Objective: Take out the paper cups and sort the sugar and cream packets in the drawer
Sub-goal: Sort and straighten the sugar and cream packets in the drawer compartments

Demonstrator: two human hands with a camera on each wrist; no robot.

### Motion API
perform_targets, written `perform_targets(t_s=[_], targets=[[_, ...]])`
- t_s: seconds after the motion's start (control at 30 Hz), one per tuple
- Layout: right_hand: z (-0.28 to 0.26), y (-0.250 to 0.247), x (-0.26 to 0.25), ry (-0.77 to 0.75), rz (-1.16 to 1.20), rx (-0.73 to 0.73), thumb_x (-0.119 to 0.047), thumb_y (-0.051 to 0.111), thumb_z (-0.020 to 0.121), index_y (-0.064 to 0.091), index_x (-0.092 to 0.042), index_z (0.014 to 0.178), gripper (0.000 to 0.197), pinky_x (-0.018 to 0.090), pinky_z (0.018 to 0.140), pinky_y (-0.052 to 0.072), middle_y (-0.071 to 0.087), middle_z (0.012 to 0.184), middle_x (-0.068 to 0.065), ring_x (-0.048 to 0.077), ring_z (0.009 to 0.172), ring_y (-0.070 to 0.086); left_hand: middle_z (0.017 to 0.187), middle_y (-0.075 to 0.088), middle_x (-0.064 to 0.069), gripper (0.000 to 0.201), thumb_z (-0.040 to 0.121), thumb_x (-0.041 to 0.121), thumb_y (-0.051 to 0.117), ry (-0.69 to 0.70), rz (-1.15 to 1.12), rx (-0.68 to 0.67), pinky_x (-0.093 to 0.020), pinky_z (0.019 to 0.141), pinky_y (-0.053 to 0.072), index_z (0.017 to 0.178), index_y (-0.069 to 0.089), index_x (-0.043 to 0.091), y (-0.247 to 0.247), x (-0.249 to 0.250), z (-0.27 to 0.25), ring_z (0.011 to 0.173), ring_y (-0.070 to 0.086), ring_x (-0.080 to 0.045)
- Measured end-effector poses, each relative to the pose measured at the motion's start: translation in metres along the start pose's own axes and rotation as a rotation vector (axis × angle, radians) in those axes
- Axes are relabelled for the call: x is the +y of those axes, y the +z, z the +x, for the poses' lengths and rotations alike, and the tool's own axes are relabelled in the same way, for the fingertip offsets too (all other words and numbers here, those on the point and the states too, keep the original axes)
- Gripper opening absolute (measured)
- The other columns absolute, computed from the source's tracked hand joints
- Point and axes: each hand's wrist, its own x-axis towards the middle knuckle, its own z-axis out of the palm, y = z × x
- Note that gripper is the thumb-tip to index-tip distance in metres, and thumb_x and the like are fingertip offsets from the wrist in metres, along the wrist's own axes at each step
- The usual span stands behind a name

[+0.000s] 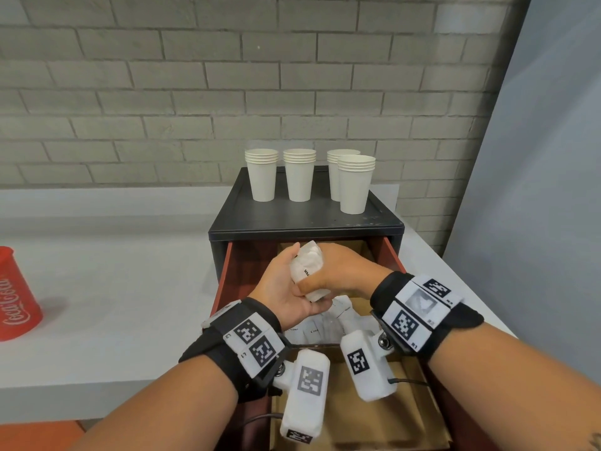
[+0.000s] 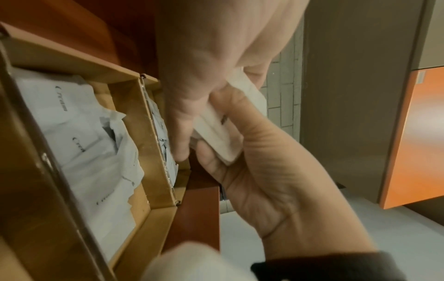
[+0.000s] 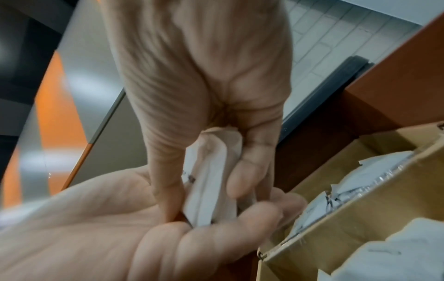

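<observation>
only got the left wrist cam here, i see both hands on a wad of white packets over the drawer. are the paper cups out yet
Observer: Yes. The head view shows four stacks of paper cups standing upright on top of the black cabinet, above the open drawer.
Operator: which hand is really gripping the packets
Observer: The right hand pinches the bundle of packets between thumb and fingers; the left hand cups it from below, fingers curled round it.
Operator: anything else on the counter
Observer: A red Coca-Cola cup stands far to the left on the white counter, apart from the cabinet.
</observation>
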Motion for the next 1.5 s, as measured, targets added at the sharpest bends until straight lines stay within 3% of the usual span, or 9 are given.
perform_targets(t_s=[0.13,0.27,0.43,0.73,0.93,1.03,1.17,1.37,1.5], targets=[[-0.002,0.003,0.006,-0.005,0.043,0.015,-0.017,0.077,0.069,0.056,-0.021,0.1,0.038,0.03,0.069,0.058,0.061,0.092,-0.002,0.012,0.084,0.059,0.105,0.067,-0.012,0.046,0.094,0.051,0.036,-0.067,0.138,0.026,-0.05,0.106,0.031,0.11,0.062,0.016,-0.001,0.002,-0.006,0.099,0.059,-0.032],[-0.005,0.003,0.016,0.031,0.003,0.019,-0.021,0.078,0.068,0.054,-0.021,0.108,0.047,0.028,0.064,0.058,0.059,0.099,-0.001,0.016,0.091,0.058,0.099,0.061,-0.008,0.039,0.097,0.038,0.04,0.02,0.281,0.272,-0.035,0.073,0.047,0.118,0.055,0.009,-0.002,0.004,-0.001,0.086,0.056,-0.022],[-0.014,-0.001,0.02,0.086,-0.068,-0.141,-0.017,0.078,0.07,0.054,-0.014,0.115,0.051,0.029,0.064,0.058,0.058,0.102,0.004,0.017,0.089,0.059,0.127,0.055,-0.016,0.041,0.097,0.026,0.042,-0.007,0.551,0.452,-0.037,0.092,0.047,0.132,0.047,0.004,-0.019,-0.003,0.02,0.111,0.055,-0.03],[-0.028,0.008,0.015,-0.004,-0.306,-0.348,-0.02,0.079,0.068,0.06,-0.011,0.109,0.046,0.033,0.067,0.059,0.065,0.104,0.008,0.021,0.089,0.064,0.135,0.048,-0.01,0.06,0.09,0.049,0.042,-0.184,0.617,0.438,-0.035,0.049,0.051,0.135,0.042,0.011,-0.022,0.008,0.023,0.1,0.057,-0.029],[-0.033,0.041,0.012,-0.098,-0.561,-0.497,-0.024,0.078,0.067,0.061,-0.012,0.1,0.039,0.034,0.071,0.053,0.065,0.095,0.007,0.022,0.083,0.06,0.157,0.012,-0.014,0.066,0.1,0.043,0.028,-0.215,0.594,0.402,-0.041,0.111,0.019,0.15,0.012,0.004,-0.007,0.011,0.003,0.137,0.029,-0.03],[-0.035,0.059,0.016,-0.145,-0.669,-0.536,-0.026,0.076,0.069,0.063,-0.008,0.099,0.037,0.031,0.066,0.05,0.066,0.095,0.011,0.026,0.085,0.062,0.156,0.02,-0.011,0.06,0.1,0.04,0.031,-0.202,0.614,0.399,-0.041,0.106,0.026,0.148,0.02,0.006,-0.005,0.008,-0.003,0.116,0.048,-0.03],[-0.036,0.075,0.019,-0.172,-0.815,-0.494,-0.027,0.074,0.071,0.067,-0.005,0.096,0.034,0.034,0.065,0.051,0.064,0.095,0.014,0.028,0.082,0.061,0.152,0.027,-0.018,0.057,0.096,0.028,0.044,-0.196,0.795,0.439,-0.056,0.106,0.027,0.146,0.026,0.007,-0.014,0.001,-0.003,0.133,0.035,-0.038],[-0.041,0.08,0.015,-0.195,-0.781,-0.449,-0.024,0.075,0.072,0.055,-0.008,0.066,0.027,0.028,0.053,0.039,0.053,0.067,0.005,0.02,0.06,0.048,0.141,0.04,-0.029,0.044,0.099,0.015,0.036,-0.185,1.121,0.338,-0.044,0.107,0.034,0.134,0.042,-0.01,-0.028,-0.011,-0.006,0.132,0.038,-0.041],[-0.044,0.079,0.012,-0.205,-0.826,-0.432,-0.029,0.077,0.074,0.064,-0.004,0.103,0.04,0.029,0.064,0.044,0.066,0.093,0.01,0.025,0.083,0.06,0.141,0.039,-0.031,0.042,0.101,0.011,0.03,-0.186,1.144,0.323,-0.043,0.108,0.03,0.134,0.039,-0.013,-0.028,-0.013,-0.006,0.132,0.036,-0.042]])
